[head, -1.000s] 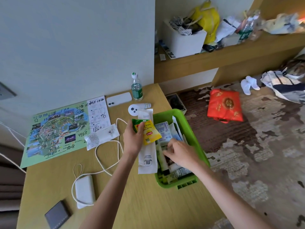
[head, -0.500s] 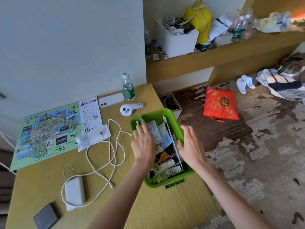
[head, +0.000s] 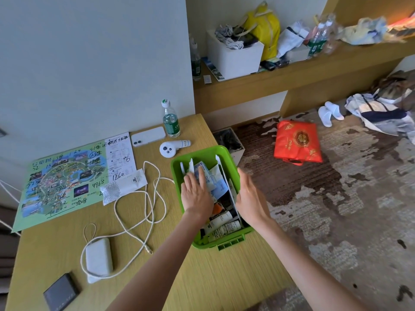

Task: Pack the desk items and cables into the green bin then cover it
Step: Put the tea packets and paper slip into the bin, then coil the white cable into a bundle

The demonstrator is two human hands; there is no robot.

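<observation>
- The green bin (head: 179,167) stood on the desk (head: 202,277) at its right edge, uncovered and packed full.
- The left hand (head: 196,191) lay flat inside the bin, fingers straight and together, pressing on a stack of papers (head: 216,182). It gripped nothing.
- The right hand (head: 251,196) was open at the bin's right rim, fingers straight, holding nothing. Whether it touched the rim could not be told.
- Tubes (head: 222,227) lay at the near end of the bin. Their labels carried small print, too fine to read.
- A white cable (head: 152,198) lay looped on the desk left of the bin, running to a white power bank (head: 98,258).
- A map (head: 65,182) lay flat near the wall, with handwritten figures "1260", "4968" and "3208" legible among other scrawl.
- A white packet (head: 125,186) overlapped the map's right edge. Its printed mark was unreadable.
- A white phone (head: 148,136) lay face down beside a bottle (head: 171,120), whose green label showed white lettering, cut off.
- A white handheld device (head: 174,147) lay just behind the bin, with a short word on its handle, too small to be sure of.
- A dark wallet (head: 60,292) sat at the desk's near left.
- A red bag (head: 297,141) with a round gold emblem lay on the floor, well apart.
</observation>
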